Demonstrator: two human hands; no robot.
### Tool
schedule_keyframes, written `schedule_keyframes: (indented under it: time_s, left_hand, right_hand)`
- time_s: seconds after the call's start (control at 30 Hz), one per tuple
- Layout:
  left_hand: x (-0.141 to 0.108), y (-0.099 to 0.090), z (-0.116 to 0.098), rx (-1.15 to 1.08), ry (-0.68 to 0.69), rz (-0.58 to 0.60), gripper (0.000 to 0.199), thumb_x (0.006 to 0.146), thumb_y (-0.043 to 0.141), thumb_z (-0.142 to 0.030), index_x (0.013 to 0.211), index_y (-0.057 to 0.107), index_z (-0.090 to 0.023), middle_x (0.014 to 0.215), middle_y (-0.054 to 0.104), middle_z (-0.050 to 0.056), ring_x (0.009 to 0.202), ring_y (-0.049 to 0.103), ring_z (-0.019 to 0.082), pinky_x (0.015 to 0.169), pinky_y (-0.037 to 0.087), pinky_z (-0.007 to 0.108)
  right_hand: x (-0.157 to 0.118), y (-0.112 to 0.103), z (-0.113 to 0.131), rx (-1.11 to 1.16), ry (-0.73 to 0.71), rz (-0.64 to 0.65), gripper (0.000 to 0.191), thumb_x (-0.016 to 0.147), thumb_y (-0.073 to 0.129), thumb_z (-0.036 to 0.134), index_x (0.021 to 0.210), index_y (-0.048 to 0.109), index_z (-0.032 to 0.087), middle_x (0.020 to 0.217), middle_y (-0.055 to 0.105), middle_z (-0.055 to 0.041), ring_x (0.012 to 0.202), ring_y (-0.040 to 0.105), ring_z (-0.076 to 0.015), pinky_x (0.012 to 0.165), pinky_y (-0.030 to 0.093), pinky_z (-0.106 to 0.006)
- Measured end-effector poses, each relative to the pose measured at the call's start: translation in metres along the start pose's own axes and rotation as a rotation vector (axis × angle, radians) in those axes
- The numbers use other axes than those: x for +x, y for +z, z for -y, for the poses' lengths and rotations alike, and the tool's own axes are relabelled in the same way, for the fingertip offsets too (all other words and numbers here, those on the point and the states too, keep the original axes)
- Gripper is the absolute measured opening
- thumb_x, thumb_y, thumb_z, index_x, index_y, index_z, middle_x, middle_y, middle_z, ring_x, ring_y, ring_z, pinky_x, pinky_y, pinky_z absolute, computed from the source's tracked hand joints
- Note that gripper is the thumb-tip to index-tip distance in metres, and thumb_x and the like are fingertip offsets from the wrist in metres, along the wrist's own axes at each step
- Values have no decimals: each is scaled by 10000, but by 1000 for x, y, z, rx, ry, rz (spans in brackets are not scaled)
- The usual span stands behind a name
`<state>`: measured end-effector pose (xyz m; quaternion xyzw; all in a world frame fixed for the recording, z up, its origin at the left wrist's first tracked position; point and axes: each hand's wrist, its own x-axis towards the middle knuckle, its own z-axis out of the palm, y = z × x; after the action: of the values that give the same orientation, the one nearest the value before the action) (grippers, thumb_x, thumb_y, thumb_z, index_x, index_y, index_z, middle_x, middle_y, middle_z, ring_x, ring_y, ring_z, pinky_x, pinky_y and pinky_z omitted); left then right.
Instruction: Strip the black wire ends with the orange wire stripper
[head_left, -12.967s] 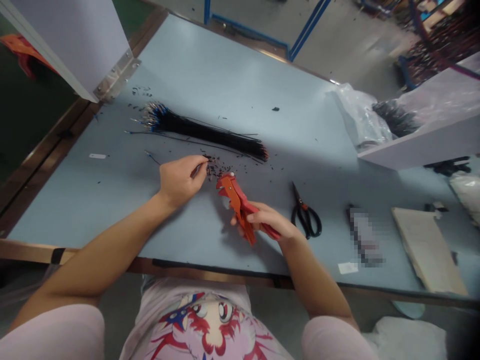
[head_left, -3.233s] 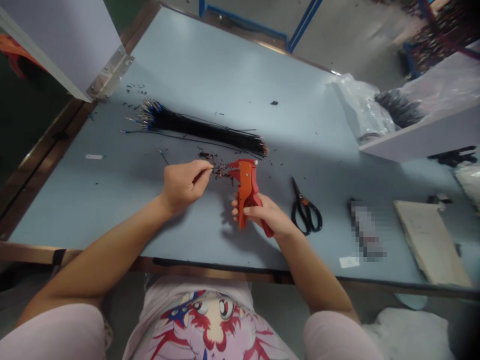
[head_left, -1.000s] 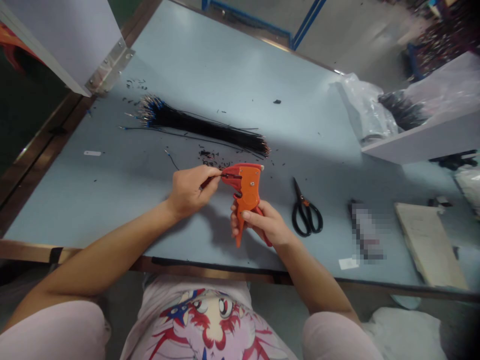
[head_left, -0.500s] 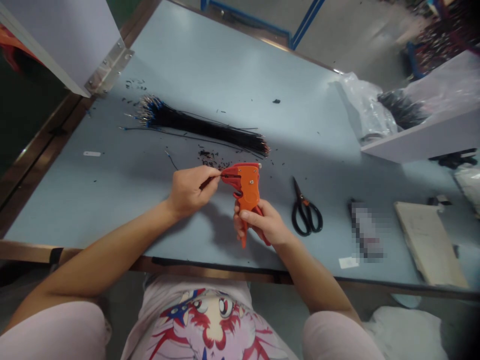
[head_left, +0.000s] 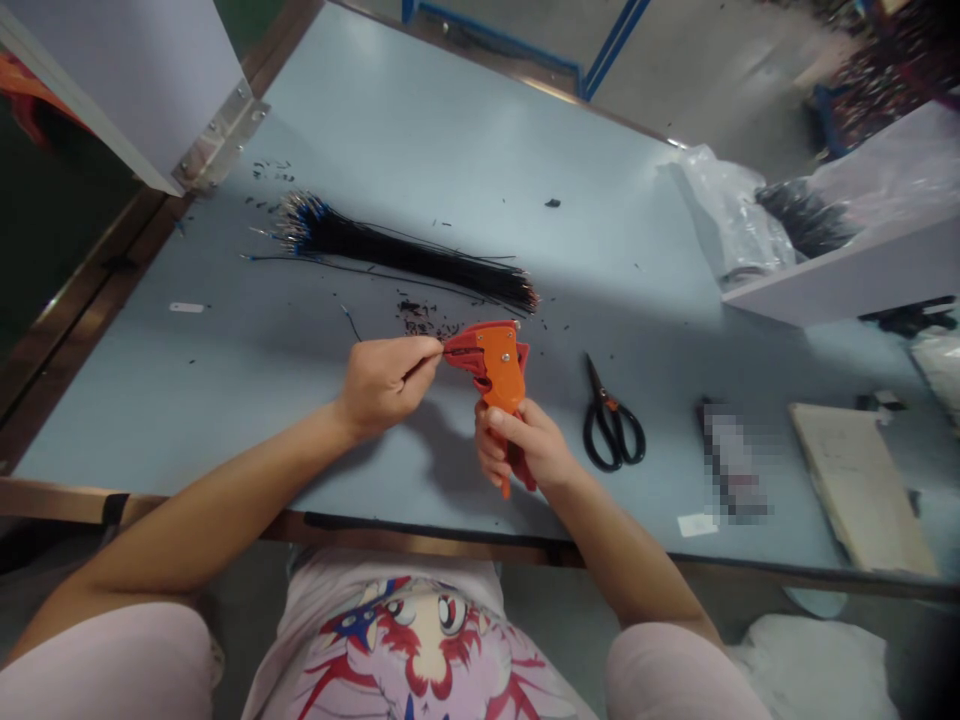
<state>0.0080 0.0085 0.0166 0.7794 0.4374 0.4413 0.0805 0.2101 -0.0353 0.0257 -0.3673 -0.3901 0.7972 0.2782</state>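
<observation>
Wire (head_left: 452,351) is held to the jaws of an orange stripper (head_left: 495,372)
The thin, flexible wire is pinched by the left hand (head_left: 384,388); the light stripper is gripped at its handle by the right hand (head_left: 523,447), above the worktop (head_left: 450,170)

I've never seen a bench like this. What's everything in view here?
Stripper: one, orange, in the right hand.
Wire bundle: one, black with blue tips, on the table beyond the hands.
Scraps: many, black, on the table just beyond the hands.
Scissors: one pair, black handles, on the table right of the stripper.
Blurred item: one, colour unclear, right of the scissors.
Board: one, beige, at the table's right end.
Plastic bag: one, clear, near the table's far right corner.
Table: one, pale blue, under all these.
Left hand: one, pinching a wire at the stripper.
Right hand: one, gripping the stripper.
</observation>
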Motion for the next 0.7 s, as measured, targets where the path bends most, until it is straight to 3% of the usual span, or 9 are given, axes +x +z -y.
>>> schedule_keyframes:
  time_s: [0.17,0.3,0.37,0.47,0.57,0.7]
  left_hand:
    - [1,1,2,-3,-22,8,151,842,513,-206,806,658,-182,692,691,-5,601,615,99,587,439,195]
    - [3,-1,8,24,-87,-27,133,832,535,-211,832,667,-187,731,705,-2,633,634,106,604,447,200]
    - [3,-1,11,14,-105,-45,125,830,550,-216,847,669,-185,759,713,2,653,642,108,621,455,200]
    - [2,0,14,-4,-78,-60,118,832,559,-215,856,672,-188,786,719,2,684,652,107,643,462,197]
    - [1,2,15,6,-53,-43,119,837,555,-216,860,669,-192,784,718,0,685,654,108,636,461,198]
    - [-1,3,12,36,66,2,123,842,547,-221,886,659,-195,787,716,4,681,654,109,633,461,206]
  right_hand:
    - [1,1,2,81,-6,-66,295,807,643,390,713,476,166,508,474,45,376,459,-95,374,474,-252]
    - [-1,-7,15,232,-57,-204,271,765,676,389,848,536,171,600,524,28,477,510,-116,478,539,-310]
    - [-3,-13,21,210,-62,-211,293,753,683,384,897,554,165,682,571,-6,564,567,-148,555,557,-351]
    - [-5,-17,23,64,-10,-200,334,738,708,337,966,566,140,853,621,-73,728,626,-201,640,556,-362]
    - [-4,-16,18,-9,46,-202,351,733,717,293,1007,566,134,976,618,-102,768,636,-209,634,554,-346]
    - [1,-11,9,13,-106,-289,356,716,727,248,1018,563,153,964,617,-75,812,638,-206,732,549,-383]
